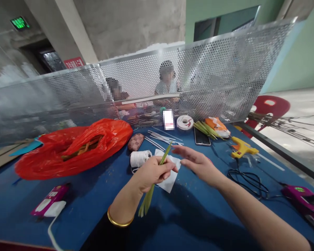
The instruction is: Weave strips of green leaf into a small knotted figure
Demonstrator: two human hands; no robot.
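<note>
Head view: the left hand [157, 171] is clamped around a slim bundle of flat green leaf-like strips [148, 200]; the right hand [197, 162] is unloaded, fingers extended and thumb spread, with its fingertips just beside the bundle's upper tip. The bundle passes through the left fist, above the blue flat tabletop [199, 212]. Its long axis runs obliquely: the narrow tip points away from the person and to the right, and the splayed ends point back toward the person and to the left. The fist conceals the bundle's middle section. The hands partly cover a white rectangular paper sheet [170, 186]. The black left sleeve [102, 232] is cut off by the lower edge. Beyond the grey perforated metal screen [141, 75], details are hard to make out.
</note>
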